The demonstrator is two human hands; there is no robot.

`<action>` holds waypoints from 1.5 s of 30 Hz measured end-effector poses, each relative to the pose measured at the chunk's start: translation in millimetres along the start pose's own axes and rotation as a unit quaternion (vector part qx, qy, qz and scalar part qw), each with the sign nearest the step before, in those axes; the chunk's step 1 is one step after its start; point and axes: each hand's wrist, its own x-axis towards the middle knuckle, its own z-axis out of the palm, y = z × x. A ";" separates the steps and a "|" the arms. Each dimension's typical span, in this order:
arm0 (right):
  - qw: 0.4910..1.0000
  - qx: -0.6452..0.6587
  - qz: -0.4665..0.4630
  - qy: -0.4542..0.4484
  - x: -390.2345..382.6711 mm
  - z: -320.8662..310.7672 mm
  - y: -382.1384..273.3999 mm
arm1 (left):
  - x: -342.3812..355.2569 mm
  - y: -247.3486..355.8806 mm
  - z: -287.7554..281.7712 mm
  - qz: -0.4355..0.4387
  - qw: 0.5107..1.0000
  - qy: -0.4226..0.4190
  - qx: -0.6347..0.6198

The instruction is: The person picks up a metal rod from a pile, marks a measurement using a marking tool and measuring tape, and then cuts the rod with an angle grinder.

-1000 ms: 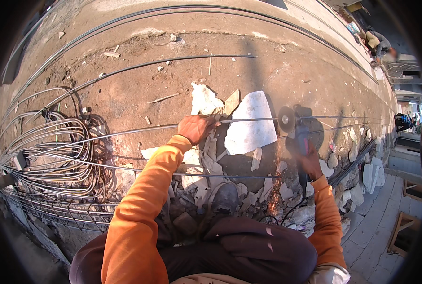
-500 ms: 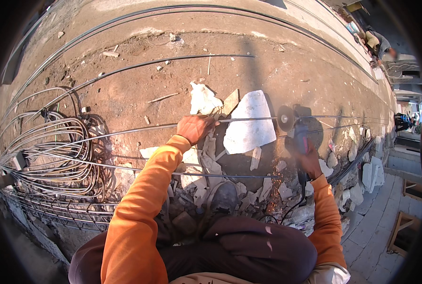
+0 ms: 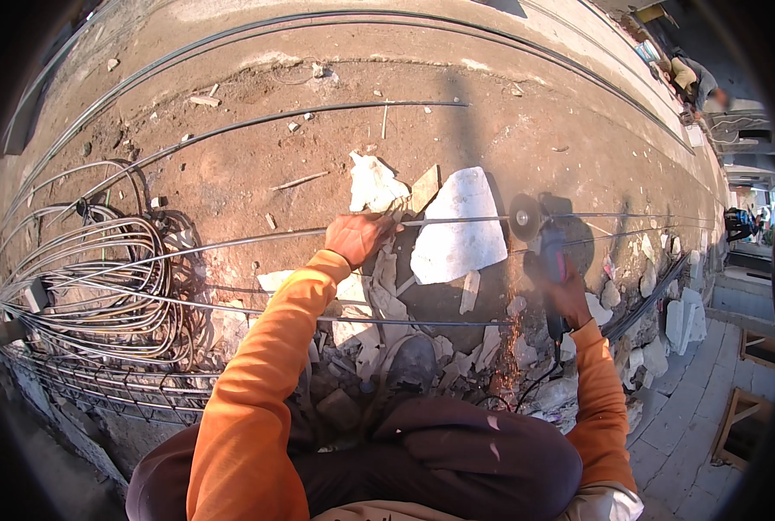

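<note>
Apparently mid-cut: left hand (image 3: pixel 357 236) closed around rod (image 3: pixel 309 233), which passes over white slab (image 3: pixel 460 252); right hand (image 3: pixel 570 297) grips grinder (image 3: pixel 555 253), disc (image 3: pixel 524 215) at rod, sparks (image 3: pixel 514 347) below. Severing looks unfinished.

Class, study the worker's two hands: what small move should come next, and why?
Probably press the disc gently into the rod: sparks show below it, the right hand holds the grinder, and the left hand grips the rod, which seems to run on past the disc.
</note>
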 end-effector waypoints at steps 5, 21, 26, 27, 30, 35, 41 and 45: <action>1.000 0.015 0.013 -0.008 -0.2 2.6 -6.6 | -2.2 -1.2 0.8 0.012 1.000 0.011 0.007; 0.999 -0.036 -0.012 0.006 -5.3 -2.5 -1.8 | -5.1 -3.1 5.9 0.022 0.999 0.017 0.020; 1.000 -0.027 -0.010 -0.002 -6.4 -2.7 -5.9 | -5.1 -4.2 7.5 0.032 0.999 0.028 0.020; 1.000 -0.026 -0.009 -0.003 -4.8 -3.5 -3.6 | -5.1 -4.3 8.1 0.033 0.999 0.031 0.023; 1.000 -0.015 0.005 -0.005 -2.0 -2.7 -4.1 | -6.3 -4.8 9.7 0.035 0.998 0.037 0.032; 1.000 0.004 0.000 -0.010 -1.6 -2.4 -7.2 | -6.0 -5.1 9.3 0.044 0.998 0.032 0.043; 1.000 -0.023 -0.005 -0.004 -5.0 -3.2 -11.0 | -6.6 -6.3 12.0 0.045 0.997 0.043 0.041; 1.000 -0.028 0.003 -0.005 -11.1 -1.6 -21.7 | -7.1 -5.5 9.1 0.040 0.998 0.042 0.029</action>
